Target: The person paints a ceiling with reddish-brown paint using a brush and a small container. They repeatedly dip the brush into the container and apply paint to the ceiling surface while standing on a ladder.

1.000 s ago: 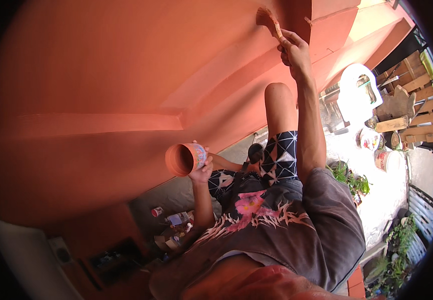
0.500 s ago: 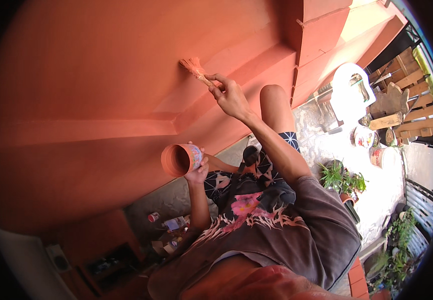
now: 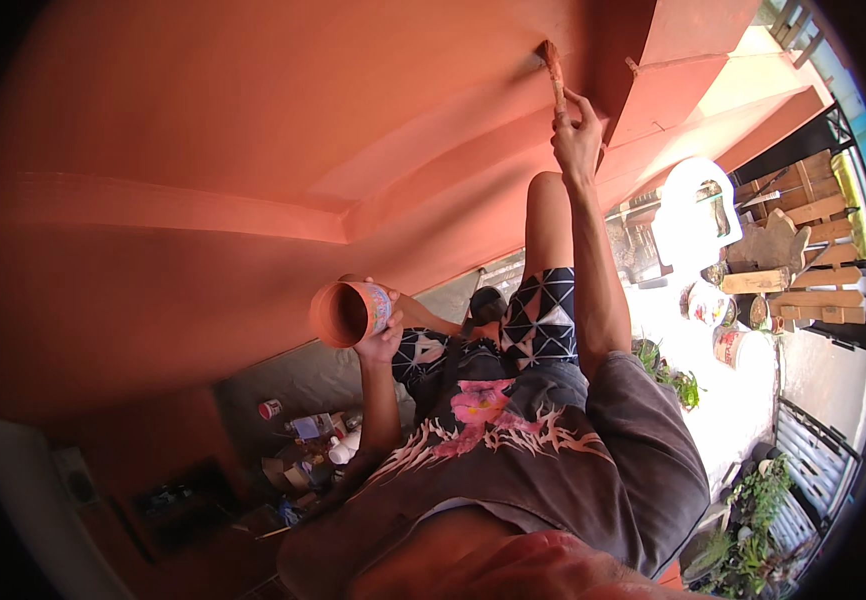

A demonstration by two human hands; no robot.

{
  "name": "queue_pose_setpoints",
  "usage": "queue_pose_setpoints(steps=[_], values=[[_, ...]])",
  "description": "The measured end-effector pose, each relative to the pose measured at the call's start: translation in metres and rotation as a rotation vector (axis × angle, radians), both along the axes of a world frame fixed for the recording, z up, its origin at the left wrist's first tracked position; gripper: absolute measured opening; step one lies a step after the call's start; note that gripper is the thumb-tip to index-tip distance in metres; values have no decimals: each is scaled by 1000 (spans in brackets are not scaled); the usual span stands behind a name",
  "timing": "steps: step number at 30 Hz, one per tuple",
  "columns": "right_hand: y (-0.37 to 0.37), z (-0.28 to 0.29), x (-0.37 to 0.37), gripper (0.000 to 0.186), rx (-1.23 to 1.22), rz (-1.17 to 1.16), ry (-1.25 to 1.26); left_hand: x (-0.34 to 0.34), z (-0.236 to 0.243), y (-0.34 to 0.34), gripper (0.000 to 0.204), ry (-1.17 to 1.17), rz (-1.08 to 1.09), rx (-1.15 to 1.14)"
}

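Note:
My right hand is closed around the handle of a paintbrush, arm stretched away from me. The brush's orange-coated bristles are up against the orange wall, close to its corner with a projecting part. Lower and to the left, my left hand grips a paint tub with an orange-smeared rim and a printed side. The tub is tilted so that its dark mouth faces me; how much paint is inside cannot be made out.
A ledge runs along the wall. At lower left, a small tub and assorted containers lie on the floor. On the right are a white plastic chair, stacked wood, a white bucket and potted plants.
My right hand has carried the brush across the wall to the right and farther away, toward the corner. The left hand with the tub has shifted slightly left in view.

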State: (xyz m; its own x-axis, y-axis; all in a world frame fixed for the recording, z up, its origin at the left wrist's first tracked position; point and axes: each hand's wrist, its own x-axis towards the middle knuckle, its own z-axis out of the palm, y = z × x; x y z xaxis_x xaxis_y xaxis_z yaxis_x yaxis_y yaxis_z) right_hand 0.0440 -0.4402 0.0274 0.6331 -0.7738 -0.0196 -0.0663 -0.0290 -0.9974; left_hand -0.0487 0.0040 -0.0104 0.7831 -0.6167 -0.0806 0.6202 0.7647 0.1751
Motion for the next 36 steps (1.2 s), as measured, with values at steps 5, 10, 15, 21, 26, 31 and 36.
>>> queue_pose_setpoints(steps=[5, 10, 15, 21, 26, 31, 36], values=[[168, 18, 15, 29, -95, 164, -82, 0, -1, 0, 62, 13, 43, -25], [236, -5, 18, 33, -87, 558, -111, -4, -2, 14, 63, -30, 73, -50], [197, -21, 29, 32, 27, 768, -108, -12, -9, 30, 59, -15, 124, -68], [80, -16, 10, 32, 331, 382, -61, -18, -18, 39, 60, -37, 191, -124], [121, -29, 14, 26, 252, 74, -159, -20, -32, 43, 62, -51, 225, -182], [248, -42, 50, 27, -80, 227, -112, -23, -27, 52, 61, -80, 267, -175], [332, -43, 37, 34, -187, 638, -130, -34, -34, 68, 64, -64, 353, -162]])
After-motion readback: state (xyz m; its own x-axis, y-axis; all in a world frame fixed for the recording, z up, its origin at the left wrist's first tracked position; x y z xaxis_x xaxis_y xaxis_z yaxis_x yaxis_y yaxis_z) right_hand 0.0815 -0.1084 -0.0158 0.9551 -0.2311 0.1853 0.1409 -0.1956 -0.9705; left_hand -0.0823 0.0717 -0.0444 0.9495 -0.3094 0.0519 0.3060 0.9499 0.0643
